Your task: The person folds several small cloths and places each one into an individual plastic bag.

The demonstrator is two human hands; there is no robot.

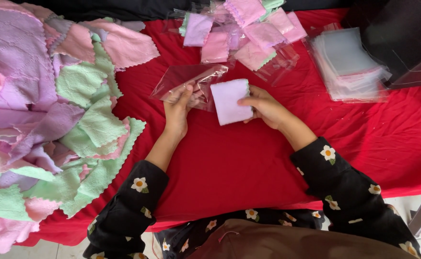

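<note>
The folded pale lilac cloth (230,101) sits in my right hand (264,106), pinched along its right edge between thumb and fingers, held just above the red table cover (229,163) near the middle of the table. Its left edge meets the mouth of the clear plastic bag (187,81), which my left hand (177,108) grips by the near edge, fingers closed on the film so the bag trails away toward the far side. I judge the fold could spring open if my pinch slackens, since only one edge is held; the bag's thin film could also crumple shut at the mouth, because I hold it at one spot only. To my left lies a big heap of loose cloths (42,120) in pink, green and lilac; beyond my hands is a pile of bagged cloths (241,31), and to the right a stack of empty clear bags (352,64) beside a dark box (402,33). I cannot tell whether the cloth's corner is already inside the bag; glare hides the opening, and the heap is cut off at the frame's left.
</note>
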